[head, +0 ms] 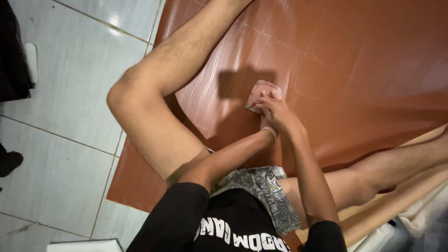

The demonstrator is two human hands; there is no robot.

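A person in a black printed shirt [224, 224] and grey patterned shorts [266, 196] sits on the floor, seen from above, with both forearms stretched away from the body toward the centre of the frame. The bent leg [154, 98] on the person's left rises toward 11 o'clock, its knee out over the pale floor tiles [70, 93]; the other leg [387, 168] lies out toward 3 o'clock. Just beyond the lap, the two hands meet on a small pink, flat, squarish object [263, 91] that lies on a reddish-brown mat [364, 70] with a faint tile pattern. The left hand [266, 112] and the right hand [280, 114] overlap at the object's near edge, fingers curled over it; whether either grip is closed on it or only pressing it down cannot be told. A square shadow falls on the mat at 11 o'clock from the object. At 9 o'clock, well apart, dark cloth [14, 51] lies at the frame's edge.
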